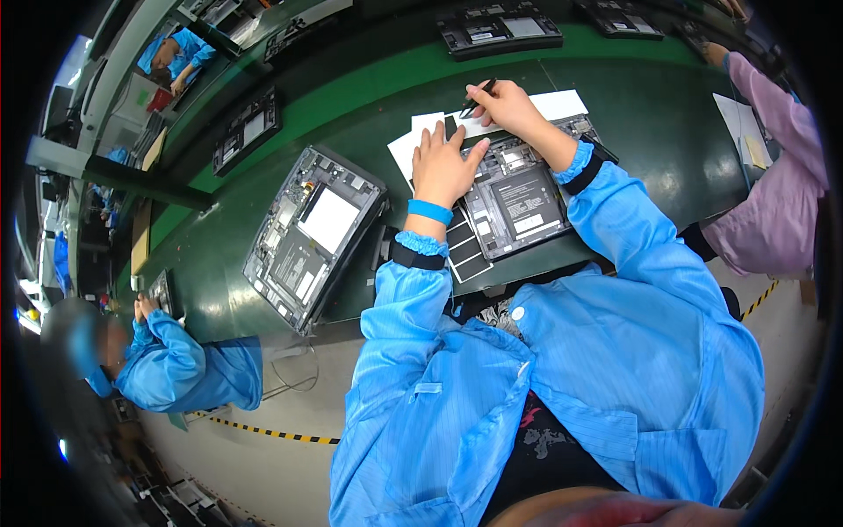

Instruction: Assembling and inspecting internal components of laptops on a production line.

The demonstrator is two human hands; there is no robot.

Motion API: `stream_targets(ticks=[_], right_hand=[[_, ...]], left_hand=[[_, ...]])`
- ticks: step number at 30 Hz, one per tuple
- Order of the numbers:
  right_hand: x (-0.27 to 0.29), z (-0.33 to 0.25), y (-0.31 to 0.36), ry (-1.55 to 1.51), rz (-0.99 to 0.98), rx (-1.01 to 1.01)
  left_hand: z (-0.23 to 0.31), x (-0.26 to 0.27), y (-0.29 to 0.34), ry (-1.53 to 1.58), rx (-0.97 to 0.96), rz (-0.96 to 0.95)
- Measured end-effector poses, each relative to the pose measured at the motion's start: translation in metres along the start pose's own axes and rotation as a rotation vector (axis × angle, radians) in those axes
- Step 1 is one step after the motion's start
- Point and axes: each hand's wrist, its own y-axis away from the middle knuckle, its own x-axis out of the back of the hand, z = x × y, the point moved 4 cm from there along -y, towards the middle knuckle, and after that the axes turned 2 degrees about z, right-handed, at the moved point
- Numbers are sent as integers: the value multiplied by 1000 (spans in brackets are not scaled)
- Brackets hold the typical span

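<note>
My right hand [512, 110] is closed round slim black tweezers [475, 101], their tips pointing down at white sheets. My left hand [442, 169] lies palm down with fingers spread, holding nothing. Its fingertips rest by a small black strip [452, 126] on a white sheet [401, 151]. Right under my wrists sits an opened laptop base [524, 198], its battery and boards showing. A white sheet bearing black rectangles [469, 253] sticks out along the base's left side, partly hidden by my left hand and the laptop. Another white sheet [562, 104] lies behind the base.
Another opened laptop base [312, 233] stands tilted on the green bench [657, 105] to my left. More bases [500, 31] line the far side. A co-worker in blue [189, 360] sits at left; a pink sleeve [777, 110] reaches in at right.
</note>
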Motion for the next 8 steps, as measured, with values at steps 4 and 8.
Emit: stream_targets(ticks=[4,8], right_hand=[[-2,-7,1,45,42,61],[-1,-3,1,125,73,120]], left_hand=[[0,9,0,-70,46,-26],[0,5,1,-83,75,-31]])
